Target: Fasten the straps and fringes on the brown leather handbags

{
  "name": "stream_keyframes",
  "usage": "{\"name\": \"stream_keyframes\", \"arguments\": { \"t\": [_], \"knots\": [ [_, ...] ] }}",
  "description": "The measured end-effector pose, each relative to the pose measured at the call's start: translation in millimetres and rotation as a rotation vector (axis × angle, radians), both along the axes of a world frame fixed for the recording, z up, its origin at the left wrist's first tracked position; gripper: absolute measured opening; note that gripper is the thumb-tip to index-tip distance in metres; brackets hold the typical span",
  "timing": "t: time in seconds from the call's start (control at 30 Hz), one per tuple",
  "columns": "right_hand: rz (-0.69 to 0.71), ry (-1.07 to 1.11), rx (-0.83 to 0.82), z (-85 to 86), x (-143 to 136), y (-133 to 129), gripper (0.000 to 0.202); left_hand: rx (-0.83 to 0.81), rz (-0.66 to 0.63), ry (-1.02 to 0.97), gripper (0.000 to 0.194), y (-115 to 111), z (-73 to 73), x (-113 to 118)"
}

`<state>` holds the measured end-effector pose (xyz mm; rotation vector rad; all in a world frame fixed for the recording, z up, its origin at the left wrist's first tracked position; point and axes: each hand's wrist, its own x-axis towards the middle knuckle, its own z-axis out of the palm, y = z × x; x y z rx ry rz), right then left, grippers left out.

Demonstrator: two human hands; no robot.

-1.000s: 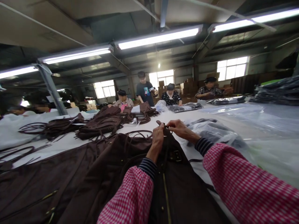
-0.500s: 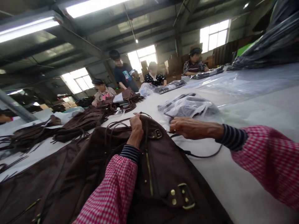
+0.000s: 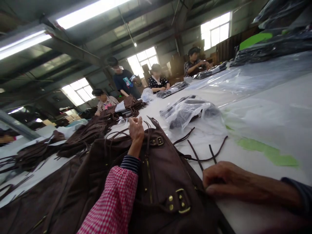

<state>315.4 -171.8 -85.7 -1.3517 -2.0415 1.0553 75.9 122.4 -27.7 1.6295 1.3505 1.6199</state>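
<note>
Right hand (image 3: 226, 180) clamped on straps (image 3: 195, 155) beside brown bag (image 3: 165, 162), toward near edge of bench (image 3: 248, 167); cannot tell if left hand (image 3: 136, 131) grips

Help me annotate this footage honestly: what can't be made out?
All in head view:
Right hand: its back hides whether the grip holds anything.
Left hand: too small to tell whether it pinches anything.
Brown buckled bag: cut off by the bottom edge.
Plastic-wrapped bundle: contents obscured by its cloudiness.

The brown bag (image 3: 165, 170) is cut off below; the right grip (image 3: 226, 179) hides its fingertips.
</note>
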Motion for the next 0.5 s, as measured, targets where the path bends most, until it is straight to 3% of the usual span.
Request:
{"name": "stream_keyframes", "arguments": {
  "t": [0.07,0.13,0.2,0.27,0.33,0.5],
  "knots": [
    [-0.042,-0.042,0.064,-11.6,-3,5,0.03,0.117,-0.12,0.238,0.025,-24,16.8,11],
    [-0.035,-0.092,0.137,-15.5,-6,8,0.038,0.235,-0.42,0.63,0.036,-54,27.5,23],
    [-0.006,-0.099,0.165,-14.7,-7,9,0.043,0.301,-0.783,1.039,0.046,-85,29.2,29],
    [-0.002,-0.08,0.184,-14.4,-6,8,0.045,0.284,-0.995,1.298,0.048,-112,24.0,28],
    [0.005,-0.063,0.209,-18.1,-5,8,0.046,0.264,-1.006,1.427,0.041,-133,16.6,20],
    [-0.098,0.051,0.238,-31.9,-10,18,0.034,0.417,-0.837,1.518,0.029,-159,4.9,-1]
  ]
}}
